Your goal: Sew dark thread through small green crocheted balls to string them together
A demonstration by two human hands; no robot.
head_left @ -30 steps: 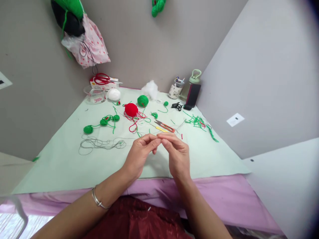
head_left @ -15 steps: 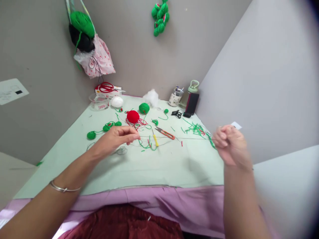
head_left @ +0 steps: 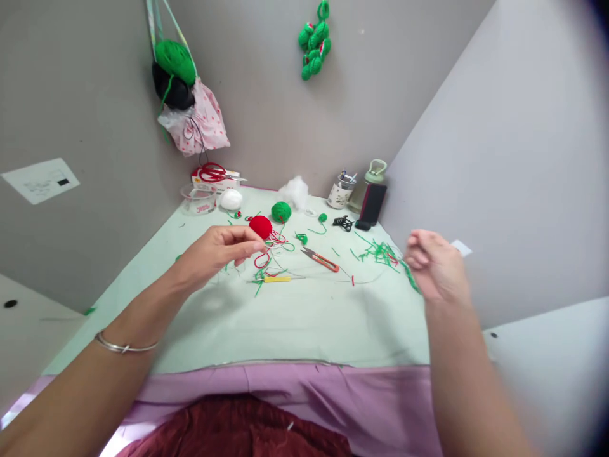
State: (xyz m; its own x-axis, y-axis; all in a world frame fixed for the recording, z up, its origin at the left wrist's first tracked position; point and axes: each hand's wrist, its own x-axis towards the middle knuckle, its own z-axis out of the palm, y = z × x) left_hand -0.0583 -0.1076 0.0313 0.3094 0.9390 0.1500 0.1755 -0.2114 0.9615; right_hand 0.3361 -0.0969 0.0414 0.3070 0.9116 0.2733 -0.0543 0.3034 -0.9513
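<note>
My left hand (head_left: 219,251) hovers over the pale green mat (head_left: 295,317), its fingertips pinched on a thin thread (head_left: 361,281) that sags in a slack curve toward the right. My right hand (head_left: 435,263) is raised at the mat's right edge with the fingers curled; whether the thread's other end is in it I cannot tell. Just past my left fingertips lie a red yarn ball (head_left: 261,226) with loose red strands and a yellow-handled crochet hook (head_left: 277,278). Red thread snips (head_left: 321,257) lie between my hands.
A green yarn ball (head_left: 281,211), white yarn ball (head_left: 231,199), stuffing (head_left: 295,191), clear tub (head_left: 198,198), red scissors (head_left: 212,172), pen cup (head_left: 340,192), bottle (head_left: 371,179) and phone (head_left: 373,203) line the back. Green scraps (head_left: 383,252) lie right. Bags (head_left: 190,108) and green pieces (head_left: 314,39) hang on the wall.
My hands, first together at the middle, pulled apart and drew the thread out. Since then the taut thread has gone slack, the right hand has loosened slightly, and the view has tilted up.
</note>
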